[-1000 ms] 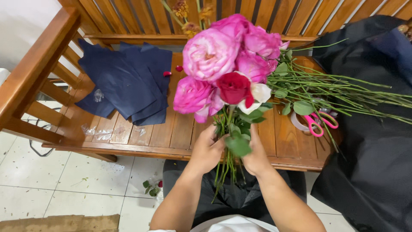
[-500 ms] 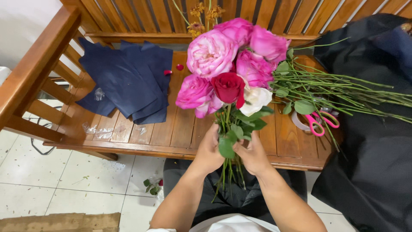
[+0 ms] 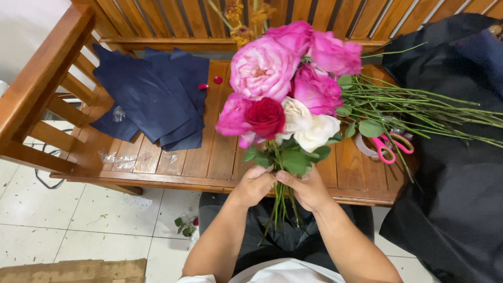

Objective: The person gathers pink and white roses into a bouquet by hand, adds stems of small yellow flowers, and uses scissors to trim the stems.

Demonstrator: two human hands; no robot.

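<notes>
Your left hand (image 3: 255, 184) and right hand (image 3: 306, 187) both clasped the upright pink, red and white rose bouquet (image 3: 285, 94) by its stems, blooms above the fingers.

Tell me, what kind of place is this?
Probably a home or small flower-arranging corner, not a proper shop: a slatted wooden bench serves as worktable, cut stems and pink scissors lie on it, and both hands hold a rose bouquet.

From my feed, the stems (image 3: 280, 202) mostly vanish behind the left hand (image 3: 254, 184) and right hand (image 3: 309, 187), so I can't count them. The pink scissors (image 3: 392, 145) are half buried under loose green stalks (image 3: 419, 112). Black cloth (image 3: 461, 199) runs off the right edge, and the surface (image 3: 209, 152) is cut off far left.
</notes>
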